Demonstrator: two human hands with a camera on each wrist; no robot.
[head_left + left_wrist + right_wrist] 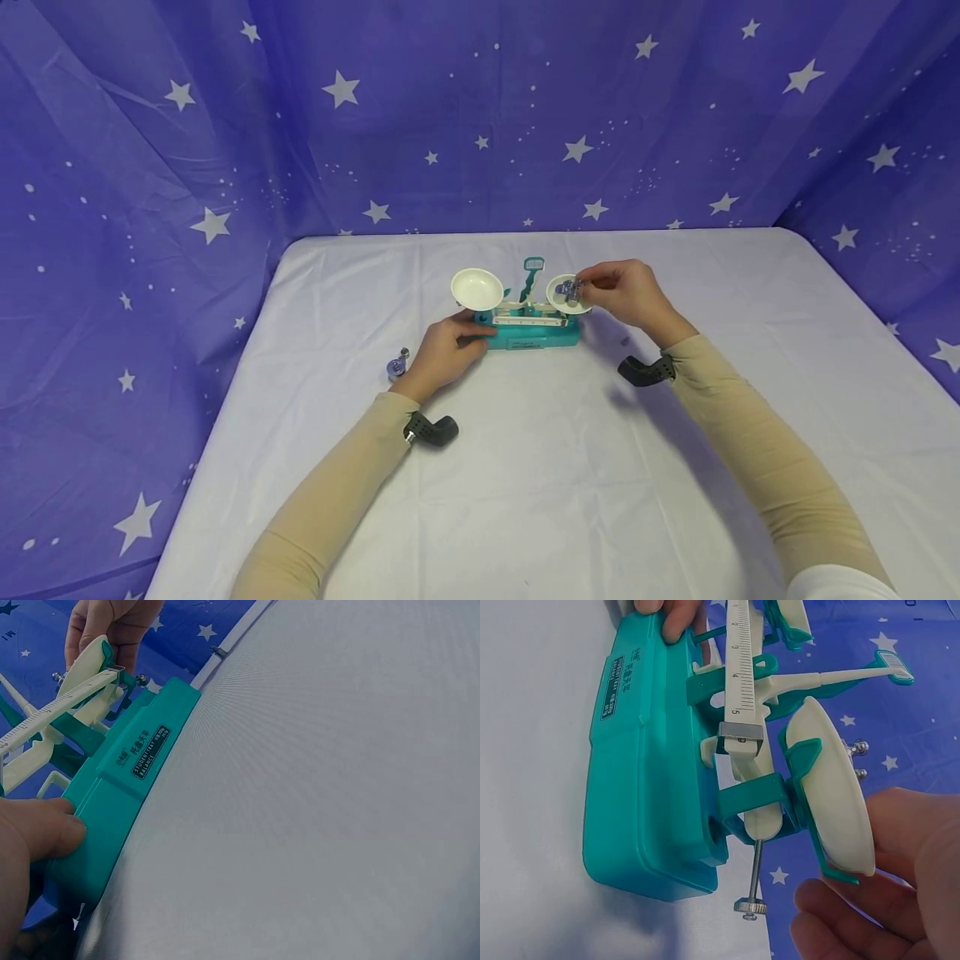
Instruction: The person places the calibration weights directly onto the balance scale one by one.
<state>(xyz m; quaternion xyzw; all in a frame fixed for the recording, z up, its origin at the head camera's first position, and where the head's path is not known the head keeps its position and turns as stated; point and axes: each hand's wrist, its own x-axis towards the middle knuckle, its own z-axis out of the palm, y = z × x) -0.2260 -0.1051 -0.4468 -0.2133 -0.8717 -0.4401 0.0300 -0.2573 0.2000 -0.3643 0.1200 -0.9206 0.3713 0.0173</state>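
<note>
A teal balance scale (528,333) with two cream pans stands on the table. My left hand (447,354) grips the left end of its base, thumb on the front face in the left wrist view. My right hand (626,292) is at the right pan (573,309), its fingertips pinching a small shiny metal piece (576,288). More shiny silver and bluish pieces (562,290) lie in that pan; their exact shape is too small to tell. In the right wrist view silver knobs (859,748) show past the pan's rim, and the pan hides my fingertips.
The left pan (477,288) holds nothing visible. Beside my left wrist lies another small shiny silver-and-blue piece (397,365). A white cloth covers the table (525,475). A purple curtain (480,108) with white stars hangs behind and at the sides.
</note>
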